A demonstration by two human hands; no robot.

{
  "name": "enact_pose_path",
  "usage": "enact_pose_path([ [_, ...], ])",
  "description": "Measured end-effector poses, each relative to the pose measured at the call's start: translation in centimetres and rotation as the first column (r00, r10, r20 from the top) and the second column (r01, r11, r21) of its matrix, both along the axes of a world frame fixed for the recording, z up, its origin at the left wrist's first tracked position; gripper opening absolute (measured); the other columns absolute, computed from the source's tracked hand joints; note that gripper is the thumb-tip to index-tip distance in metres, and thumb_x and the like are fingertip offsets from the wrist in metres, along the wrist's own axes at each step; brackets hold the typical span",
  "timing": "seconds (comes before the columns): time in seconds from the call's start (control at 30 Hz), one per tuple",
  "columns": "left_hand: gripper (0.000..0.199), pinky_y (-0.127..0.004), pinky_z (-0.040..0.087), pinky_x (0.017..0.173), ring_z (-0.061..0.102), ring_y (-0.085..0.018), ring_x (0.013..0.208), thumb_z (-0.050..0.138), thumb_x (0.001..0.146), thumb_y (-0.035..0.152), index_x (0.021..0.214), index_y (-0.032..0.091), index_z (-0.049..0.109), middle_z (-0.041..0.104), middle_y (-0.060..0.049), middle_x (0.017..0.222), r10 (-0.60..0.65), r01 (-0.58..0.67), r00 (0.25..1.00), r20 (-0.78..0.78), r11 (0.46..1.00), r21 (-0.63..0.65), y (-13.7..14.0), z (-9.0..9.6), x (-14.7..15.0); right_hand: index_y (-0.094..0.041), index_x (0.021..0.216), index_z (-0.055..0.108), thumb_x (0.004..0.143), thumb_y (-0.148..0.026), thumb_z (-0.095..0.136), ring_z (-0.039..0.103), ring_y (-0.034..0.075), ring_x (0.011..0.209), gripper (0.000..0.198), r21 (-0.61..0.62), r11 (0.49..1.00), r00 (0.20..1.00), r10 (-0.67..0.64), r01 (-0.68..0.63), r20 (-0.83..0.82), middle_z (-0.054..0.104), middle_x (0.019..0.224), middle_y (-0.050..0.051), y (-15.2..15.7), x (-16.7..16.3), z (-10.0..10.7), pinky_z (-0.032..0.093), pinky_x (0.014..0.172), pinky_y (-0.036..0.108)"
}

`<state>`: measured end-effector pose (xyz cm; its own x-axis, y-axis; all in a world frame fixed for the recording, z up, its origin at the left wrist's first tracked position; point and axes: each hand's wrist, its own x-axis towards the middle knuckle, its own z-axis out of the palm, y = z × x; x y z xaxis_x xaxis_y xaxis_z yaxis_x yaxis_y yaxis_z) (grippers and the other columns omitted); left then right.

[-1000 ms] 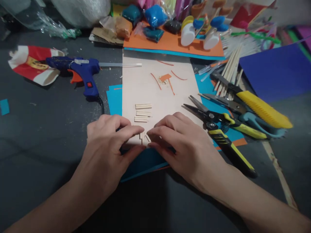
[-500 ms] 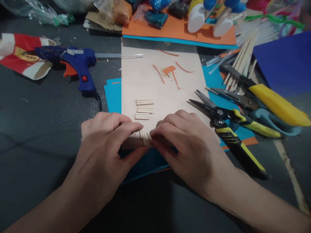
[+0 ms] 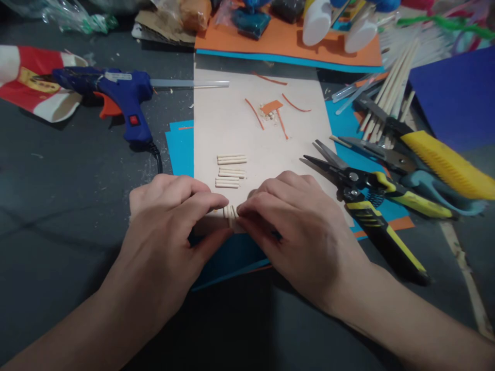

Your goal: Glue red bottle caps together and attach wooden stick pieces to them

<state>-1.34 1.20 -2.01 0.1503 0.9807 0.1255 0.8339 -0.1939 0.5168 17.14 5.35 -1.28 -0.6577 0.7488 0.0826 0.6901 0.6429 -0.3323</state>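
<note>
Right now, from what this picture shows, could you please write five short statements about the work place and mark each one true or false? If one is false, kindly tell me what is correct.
1. The left hand and right hand are at the short sticks. True.
2. The right hand grips the yellow-and-black snips. False: the snips lie beside it.
3. Three stick groups lie on the pale sheet. True.
4. The blue glue gun is on the picture's right side. False: it is on the left.
5. The dark blue sheet is on the right side. True.
</note>
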Motion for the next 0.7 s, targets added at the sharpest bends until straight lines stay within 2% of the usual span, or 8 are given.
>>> enact_pose_path([
  [0.17,0.014,-0.051,0.04,0.082,0.061,-0.033,0.094,0.072,0.08,0.034,0.093,0.028,0.071,0.071,-0.005,0.092,-0.011,0.011,1.0,0.0,1.0,0.012,0.05,-0.01,0.04,-0.019,0.08,0.07,0.092,-0.018,0.058,0.053,0.021,0.078,0.017,-0.02,1.0,0.999,-0.016,0.016,-0.036,0.067,0.078,0.004,0.11,0.03,-0.08,0.033,0.069,0.035],
  [0.4,0.015,-0.051,0.041,0.08,0.061,-0.033,0.094,0.073,0.079,0.034,0.093,0.03,0.07,0.071,-0.005,0.093,-0.012,0.012,1.0,0.005,1.0,0.003,0.05,0.06,0.0,-0.02,0.076,0.068,0.093,-0.02,0.058,0.053,0.021,0.077,0.019,-0.017,1.0,0.998,0.001,-0.002,-0.057,0.065,0.074,0.003,0.1,0.05,-0.26,0.032,0.069,0.035],
  [0.57,0.014,-0.051,0.042,0.08,0.061,-0.034,0.093,0.073,0.079,0.035,0.092,0.031,0.071,0.071,-0.005,0.093,-0.018,0.018,1.0,-0.009,1.0,0.02,0.06,0.05,-0.01,-0.02,0.084,0.068,0.093,-0.018,0.054,0.052,0.02,0.077,0.017,-0.021,0.999,0.997,-0.026,0.025,-0.07,0.065,0.077,0.003,0.2,0.07,-0.21,0.033,0.069,0.034],
  [0.7,0.013,-0.051,0.04,0.081,0.06,-0.033,0.094,0.071,0.08,0.034,0.093,0.032,0.071,0.071,-0.004,0.092,-0.012,0.012,1.0,-0.004,1.0,0.009,0.02,-0.02,0.01,-0.021,0.079,0.068,0.092,-0.018,0.056,0.052,0.02,0.079,0.018,-0.052,0.999,0.996,-0.011,0.006,-0.091,0.064,0.077,0.003,0.21,0.01,-0.27,0.034,0.07,0.034],
])
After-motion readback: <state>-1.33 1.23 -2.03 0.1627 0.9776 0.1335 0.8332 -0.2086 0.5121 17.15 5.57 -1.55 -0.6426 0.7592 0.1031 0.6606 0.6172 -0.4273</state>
